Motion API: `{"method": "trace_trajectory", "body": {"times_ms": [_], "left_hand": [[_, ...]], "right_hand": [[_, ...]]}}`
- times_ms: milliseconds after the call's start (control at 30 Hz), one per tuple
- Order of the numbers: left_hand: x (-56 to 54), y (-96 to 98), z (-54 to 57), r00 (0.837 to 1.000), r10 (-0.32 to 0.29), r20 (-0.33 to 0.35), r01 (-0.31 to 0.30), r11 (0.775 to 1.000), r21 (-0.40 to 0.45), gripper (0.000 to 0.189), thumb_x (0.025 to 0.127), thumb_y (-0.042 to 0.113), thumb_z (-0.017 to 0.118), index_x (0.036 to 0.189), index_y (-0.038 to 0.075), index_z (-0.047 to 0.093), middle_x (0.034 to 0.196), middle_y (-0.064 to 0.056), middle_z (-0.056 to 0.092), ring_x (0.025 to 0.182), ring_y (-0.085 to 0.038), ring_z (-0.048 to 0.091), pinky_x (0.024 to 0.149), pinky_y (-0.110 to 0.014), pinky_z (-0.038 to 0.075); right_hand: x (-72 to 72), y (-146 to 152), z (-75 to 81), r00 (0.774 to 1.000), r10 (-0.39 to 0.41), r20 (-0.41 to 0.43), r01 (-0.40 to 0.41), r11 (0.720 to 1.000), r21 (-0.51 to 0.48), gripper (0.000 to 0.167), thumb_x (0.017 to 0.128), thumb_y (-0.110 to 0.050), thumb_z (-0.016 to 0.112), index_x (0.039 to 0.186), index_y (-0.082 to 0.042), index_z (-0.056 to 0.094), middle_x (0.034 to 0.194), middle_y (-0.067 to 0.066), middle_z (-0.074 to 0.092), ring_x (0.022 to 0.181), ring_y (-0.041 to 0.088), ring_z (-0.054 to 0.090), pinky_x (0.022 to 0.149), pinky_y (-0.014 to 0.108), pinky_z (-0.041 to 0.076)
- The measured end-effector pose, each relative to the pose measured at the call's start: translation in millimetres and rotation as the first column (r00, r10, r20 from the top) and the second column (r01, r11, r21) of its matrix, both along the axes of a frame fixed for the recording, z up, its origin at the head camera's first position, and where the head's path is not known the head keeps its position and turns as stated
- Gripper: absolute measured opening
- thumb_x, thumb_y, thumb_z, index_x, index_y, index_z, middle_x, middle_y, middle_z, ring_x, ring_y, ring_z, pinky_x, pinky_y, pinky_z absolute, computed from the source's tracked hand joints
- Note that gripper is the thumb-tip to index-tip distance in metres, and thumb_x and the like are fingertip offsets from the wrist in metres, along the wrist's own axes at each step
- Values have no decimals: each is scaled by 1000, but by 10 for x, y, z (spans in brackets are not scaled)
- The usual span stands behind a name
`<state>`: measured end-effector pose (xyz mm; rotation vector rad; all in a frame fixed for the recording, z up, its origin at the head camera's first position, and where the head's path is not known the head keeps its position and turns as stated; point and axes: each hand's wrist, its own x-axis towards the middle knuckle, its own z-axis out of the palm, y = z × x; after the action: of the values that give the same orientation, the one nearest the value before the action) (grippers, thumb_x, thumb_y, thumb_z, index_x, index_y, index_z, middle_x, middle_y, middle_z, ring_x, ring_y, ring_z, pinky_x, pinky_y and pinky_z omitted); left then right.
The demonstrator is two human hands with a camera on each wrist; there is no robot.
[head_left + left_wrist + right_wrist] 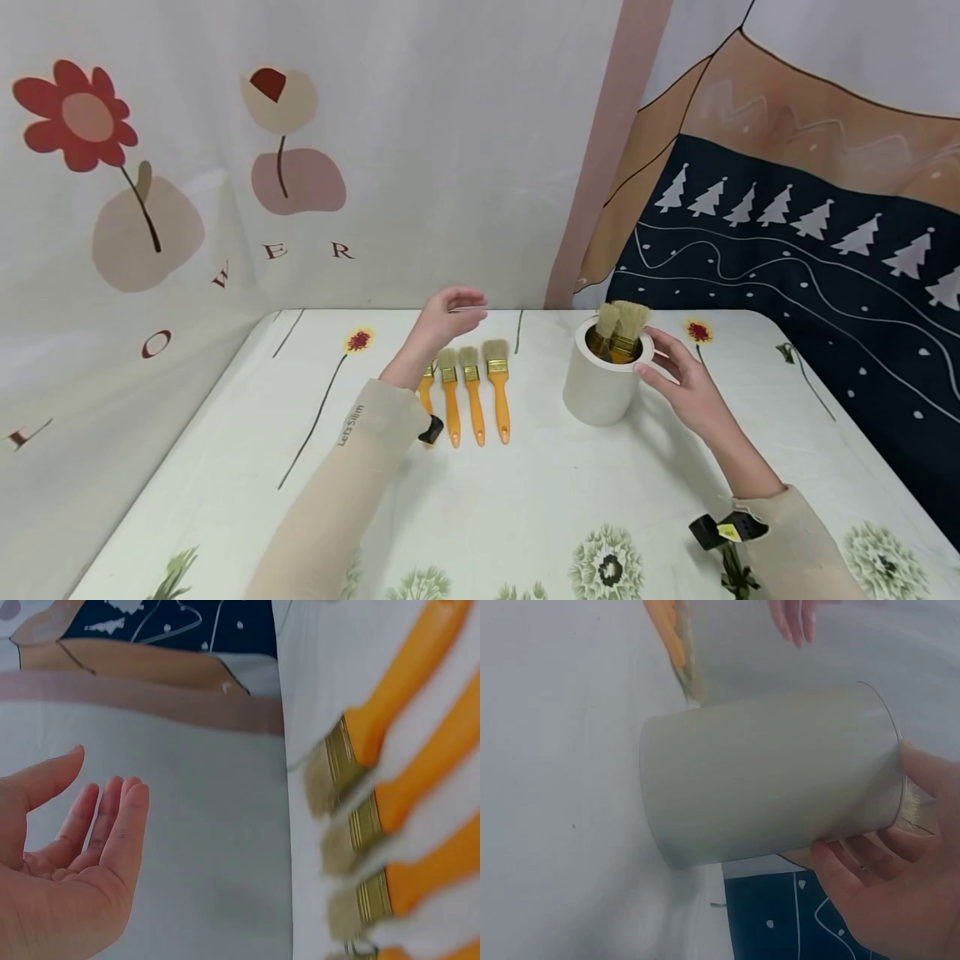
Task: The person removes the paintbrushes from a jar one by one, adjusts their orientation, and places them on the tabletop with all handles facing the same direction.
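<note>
My left hand (pixel 442 323) hovers near the table's back edge, over the bristle ends of several flat paintbrushes (pixel 498 392) lying in a row. Its fingers are loosely bent with nothing between them; the left wrist view shows the palm (pixel 67 907) bare and the yellow-handled brushes (pixel 409 682) off to the side. With thumb and fingers at its upper rim, my right hand (pixel 693 392) holds an upright white cylindrical pot (pixel 596 392). Pale bristles (pixel 628 320) of paintbrushes stick up out of the pot; their handles are mostly hidden inside.
A white tablecloth (pixel 525 500) with printed flowers covers the table. Behind it hangs a light curtain (pixel 450 167) with flower prints, and to the right a dark blue cloth (pixel 750 267) with white trees.
</note>
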<state>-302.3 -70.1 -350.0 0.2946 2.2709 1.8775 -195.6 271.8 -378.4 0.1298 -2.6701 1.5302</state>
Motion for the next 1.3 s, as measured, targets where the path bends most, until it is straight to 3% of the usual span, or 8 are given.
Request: {"method": "trace_trajectory", "body": {"times_ms": [167,700,967,1300], "left_hand": [[-12,229,21,999,-34,-20,35,998,55,42,96,6,64,136,-1,53,140,-20,56,127,-33,58,109,-39,51],[7,922,28,995,-91,-41,93,994,57,38,93,10,69,129,4,59,132,-14,64,121,-28,63,102,-33,55],[35,1199,-1,991,-85,-100,88,996,25,33,94,13,70,125,7,63,128,-11,68,119,-25,65,101,-32,55],[62,1393,-55,986,-60,-154,73,994,80,30,93,8,69,123,5,64,127,-12,69,119,-25,66,103,-28,54]], "right_hand": [[7,-5,3,1000,-3,3,3,1000,-8,72,102,-28,58,159,-8,19,163,22,24,146,45,33,113,54,36],[19,-11,0,1000,-2,-10,2,1000,-8,70,102,-26,58,159,-7,21,163,22,25,146,45,33,113,53,35],[16,-15,-1,1000,-2,1,2,1000,-13,71,102,-27,58,159,-7,20,164,21,24,146,44,33,113,53,34],[21,-5,-4,1000,2,2,-2,1000,-6,70,102,-27,57,159,-8,20,164,20,24,146,44,33,114,49,37]]}}
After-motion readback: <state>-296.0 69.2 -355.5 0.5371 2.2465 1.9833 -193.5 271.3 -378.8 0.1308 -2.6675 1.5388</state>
